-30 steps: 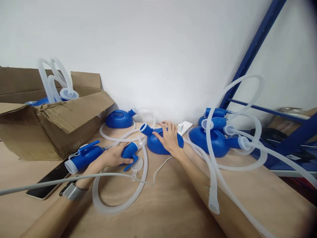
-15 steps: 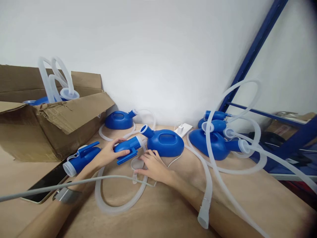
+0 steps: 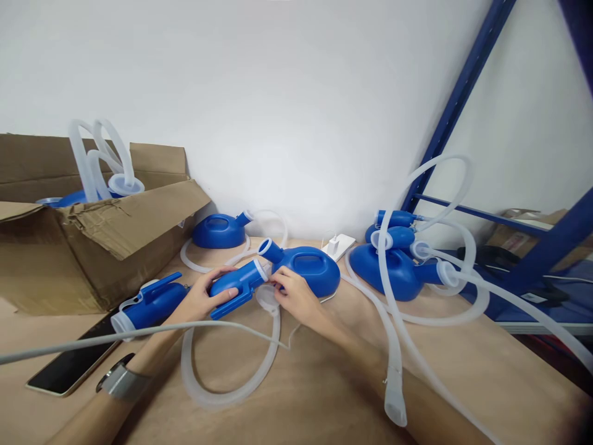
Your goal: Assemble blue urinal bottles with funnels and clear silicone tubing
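My left hand (image 3: pixel 209 298) wraps round a small blue urinal bottle (image 3: pixel 238 278), tilted with its white-collared mouth toward the right. At that mouth, my right hand (image 3: pixel 293 296) has its fingertips pinched together at the edge of a translucent cap (image 3: pixel 267 298). The cap hangs just below the collar, and the exact grip is partly hidden by the fingers. Right behind my right hand stands a larger blue urinal bottle (image 3: pixel 309 267) with a handle hole and an angled open neck. A clear hose (image 3: pixel 222 395) loops on the table below the hands.
To the left are a cardboard box (image 3: pixel 139 228) with hoses, another small blue bottle (image 3: pixel 157 303) and a phone (image 3: pixel 65 369). More blue bottles (image 3: pixel 386 272) and hoses crowd the right. A grey cable (image 3: pixel 139 332) crosses in front of my left forearm. A blue shelf frame (image 3: pixel 454 111) stands at right.
My right hand has risen from the table to the bottle's mouth, bringing the cap up with it. The small bottle stays in my left hand. The view has shifted slightly.
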Available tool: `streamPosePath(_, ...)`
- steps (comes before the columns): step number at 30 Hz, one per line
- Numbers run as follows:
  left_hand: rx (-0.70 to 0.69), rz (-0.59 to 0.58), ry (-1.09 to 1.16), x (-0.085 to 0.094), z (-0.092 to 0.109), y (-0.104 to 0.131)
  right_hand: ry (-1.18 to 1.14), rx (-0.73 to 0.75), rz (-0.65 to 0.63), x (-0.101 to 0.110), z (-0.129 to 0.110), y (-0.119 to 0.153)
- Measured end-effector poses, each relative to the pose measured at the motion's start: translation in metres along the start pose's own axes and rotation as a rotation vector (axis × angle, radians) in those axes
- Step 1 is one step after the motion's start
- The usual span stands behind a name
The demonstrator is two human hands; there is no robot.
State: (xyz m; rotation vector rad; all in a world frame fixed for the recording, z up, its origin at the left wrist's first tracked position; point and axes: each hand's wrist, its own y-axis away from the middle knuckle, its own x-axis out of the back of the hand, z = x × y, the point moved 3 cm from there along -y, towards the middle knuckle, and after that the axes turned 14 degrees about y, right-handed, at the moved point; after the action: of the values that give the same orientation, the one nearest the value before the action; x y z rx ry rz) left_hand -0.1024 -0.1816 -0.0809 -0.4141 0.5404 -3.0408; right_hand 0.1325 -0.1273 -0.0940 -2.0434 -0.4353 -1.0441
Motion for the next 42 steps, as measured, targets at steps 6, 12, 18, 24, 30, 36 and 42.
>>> streamPosePath(6, -0.007, -0.039, 0.019, -0.003, -0.01, 0.001, -0.337, -0.186, 0.148, 0.02, 0.015, -0.009)
streamPosePath(12, 0.012, -0.099, -0.062, -0.021, -0.024, 0.006, -0.612, -0.395, 0.181, 0.008, 0.018, -0.008)
streamPosePath(18, 0.073, -0.147, -0.12, -0.026, -0.031, 0.006, -0.92, -0.487, 0.023, -0.007, 0.019, -0.004)
streamPosePath(24, 0.058, -0.148, -0.149, -0.026, -0.035, 0.004, -0.769, -0.316, -0.105, -0.015, 0.024, -0.002)
streamPosePath(30, 0.06, -0.133, -0.192, -0.029, -0.033, 0.005, -0.216, 0.073, -0.201, -0.003, 0.025, 0.003)
streamPosePath(36, 0.042, -0.131, -0.233, -0.017, -0.029, 0.002, -0.088, 0.13, -0.361, 0.009, 0.031, 0.008)
streamPosePath(42, 0.056, -0.178, -0.219, -0.01, -0.032, -0.001, -0.081, 0.22, -0.364, 0.015, 0.038, 0.013)
